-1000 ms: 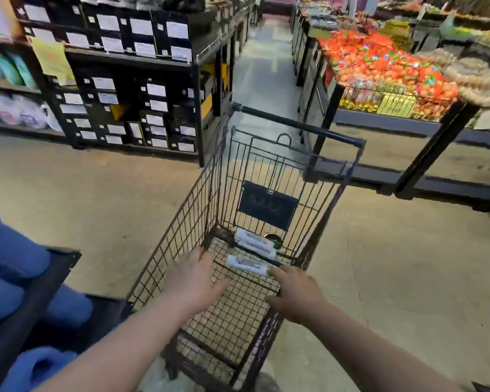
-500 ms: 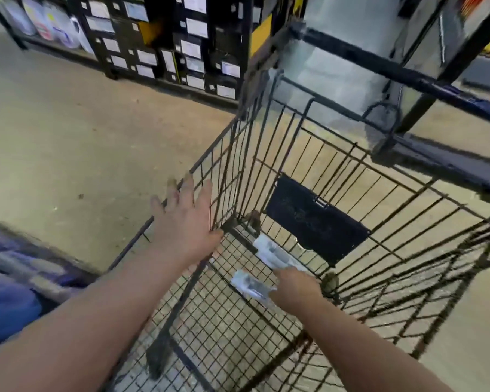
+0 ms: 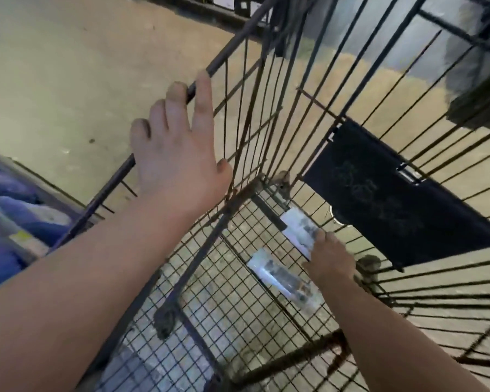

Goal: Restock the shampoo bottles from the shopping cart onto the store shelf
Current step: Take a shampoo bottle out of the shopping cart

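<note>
Two shampoo bottles lie on the wire floor of the shopping cart (image 3: 224, 56), close to its front wall. The far bottle (image 3: 296, 227) and the near bottle (image 3: 280, 277) are white and clear with dark print too blurred to read. The right hand (image 3: 330, 258) is down in the basket with its fingers curled over the end of the far bottle. The left hand (image 3: 178, 157) rests flat on the cart's side rail, fingers straight and spread, holding nothing. A dark sign (image 3: 393, 199) hangs on the front wall, its faint marks illegible. Below is a tan shop floor (image 3: 68, 66), with blue packs (image 3: 3, 222) at the left.
</note>
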`<state>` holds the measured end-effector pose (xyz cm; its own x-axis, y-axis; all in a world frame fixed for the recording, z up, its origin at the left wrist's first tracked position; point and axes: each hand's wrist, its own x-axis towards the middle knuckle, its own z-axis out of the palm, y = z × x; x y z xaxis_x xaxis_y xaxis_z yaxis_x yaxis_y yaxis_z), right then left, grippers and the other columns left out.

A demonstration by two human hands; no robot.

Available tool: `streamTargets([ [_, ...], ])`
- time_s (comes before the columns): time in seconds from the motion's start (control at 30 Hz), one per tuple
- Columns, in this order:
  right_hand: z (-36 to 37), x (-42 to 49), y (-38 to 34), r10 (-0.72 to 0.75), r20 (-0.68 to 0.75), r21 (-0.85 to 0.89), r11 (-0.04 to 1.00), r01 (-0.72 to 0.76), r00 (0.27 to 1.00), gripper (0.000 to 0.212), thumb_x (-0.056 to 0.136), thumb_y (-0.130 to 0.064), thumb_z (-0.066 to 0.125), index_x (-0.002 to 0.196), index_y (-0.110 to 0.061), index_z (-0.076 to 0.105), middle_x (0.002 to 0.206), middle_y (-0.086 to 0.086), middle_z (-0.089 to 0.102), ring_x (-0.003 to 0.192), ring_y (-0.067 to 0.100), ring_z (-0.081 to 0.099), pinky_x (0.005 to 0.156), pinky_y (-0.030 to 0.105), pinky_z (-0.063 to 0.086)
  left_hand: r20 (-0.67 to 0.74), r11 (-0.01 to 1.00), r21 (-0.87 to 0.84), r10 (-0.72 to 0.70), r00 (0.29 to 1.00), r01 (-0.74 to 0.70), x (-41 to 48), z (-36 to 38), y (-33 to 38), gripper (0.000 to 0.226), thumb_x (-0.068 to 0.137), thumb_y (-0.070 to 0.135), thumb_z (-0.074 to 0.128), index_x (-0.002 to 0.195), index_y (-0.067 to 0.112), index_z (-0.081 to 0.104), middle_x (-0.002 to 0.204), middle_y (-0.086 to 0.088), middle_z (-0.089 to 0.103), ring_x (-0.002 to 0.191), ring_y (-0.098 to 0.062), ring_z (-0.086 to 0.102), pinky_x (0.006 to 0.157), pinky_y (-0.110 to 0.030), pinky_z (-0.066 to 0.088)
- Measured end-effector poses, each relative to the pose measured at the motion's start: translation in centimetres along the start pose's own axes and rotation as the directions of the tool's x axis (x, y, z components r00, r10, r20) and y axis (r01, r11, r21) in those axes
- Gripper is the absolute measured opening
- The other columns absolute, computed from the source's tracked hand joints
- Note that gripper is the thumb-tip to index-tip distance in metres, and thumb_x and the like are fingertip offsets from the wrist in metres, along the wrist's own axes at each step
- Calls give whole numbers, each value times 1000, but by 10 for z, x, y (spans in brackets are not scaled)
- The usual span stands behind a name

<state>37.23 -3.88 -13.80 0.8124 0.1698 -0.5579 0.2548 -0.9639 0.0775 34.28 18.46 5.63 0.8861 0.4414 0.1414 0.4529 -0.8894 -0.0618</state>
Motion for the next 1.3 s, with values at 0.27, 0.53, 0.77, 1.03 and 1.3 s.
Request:
streamTargets([
  [0.27,3,7,-5,-7,-68,-94,996,0,998,53,85,-36,62,127,-15,38,121,3,51,111,20,50,75,32,48,-9,1000,27,3,1000,-3,-1,5,-2,100,83,47,54,145,19,-19,151,-12,6,133,-31,18,106,-46,22],
  [0.53,-17,-16,-6,11,169,779,611,-141,985,29,83,-28,61,106,-14,50,89,1,58,78,15,58,64,28,48,73,999,33,12,997,-15,0,-1,-3,102,84,48,52,143,17,-25,150,-11,0,135,-31,14,106,-46,21],
  [0.77,-90,-76,-12,-119,161,986,50,-156,980,31,87,-19,62,113,-21,47,104,8,59,96,28,60,83,49,53,286,999,-24,51,957,-46,1,-23,-8,106,84,49,54,143,17,-28,154,-10,-7,140,-30,9,110,-45,22],
  [1.03,-179,-154,5,-225,-65,994,67,82,972,35,83,-15,68,114,-20,53,105,5,66,90,22,67,63,28,57,469,973,-214,27,883,83,-15,-81,-15,87,90,49,51,150,22,-6,158,-8,-5,144,-33,6,115,-51,14],
  [1.3,-242,-225,-6,-328,-241,940,156,304,913,34,78,-11,71,104,-28,59,99,-5,70,90,10,68,67,21,54,383,867,-461,2,924,190,-94,-155,-45,62,91,46,50,145,21,31,153,1,27,134,-18,36,111,-35,32],
])
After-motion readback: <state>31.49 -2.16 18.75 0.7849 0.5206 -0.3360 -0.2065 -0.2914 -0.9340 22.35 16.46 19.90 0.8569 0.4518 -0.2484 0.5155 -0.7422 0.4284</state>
